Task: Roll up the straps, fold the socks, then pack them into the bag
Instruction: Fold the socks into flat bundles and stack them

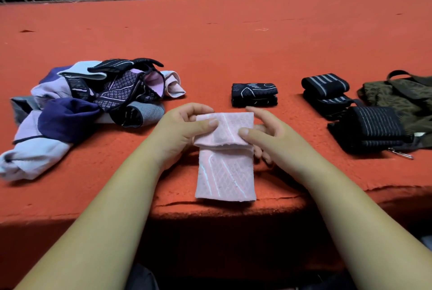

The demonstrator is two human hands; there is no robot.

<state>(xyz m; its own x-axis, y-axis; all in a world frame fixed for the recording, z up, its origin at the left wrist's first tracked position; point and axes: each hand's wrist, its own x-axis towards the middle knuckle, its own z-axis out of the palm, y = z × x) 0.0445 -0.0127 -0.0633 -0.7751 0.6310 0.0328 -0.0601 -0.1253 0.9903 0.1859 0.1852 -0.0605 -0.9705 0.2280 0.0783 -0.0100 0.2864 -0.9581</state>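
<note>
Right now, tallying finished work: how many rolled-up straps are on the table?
3. One rolled strap sits farthest, a second strap just in front, and the largest strap nearest, beside the bag. Others could be hidden.

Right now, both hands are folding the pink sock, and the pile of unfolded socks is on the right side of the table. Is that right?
Almost. The left hand and right hand are folding the pink sock, but the head view shows the pile of unfolded socks on the left side of the table.

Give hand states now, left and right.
Left hand: pinches the pink sock at its fold.
Right hand: pinches the same fold.
</note>
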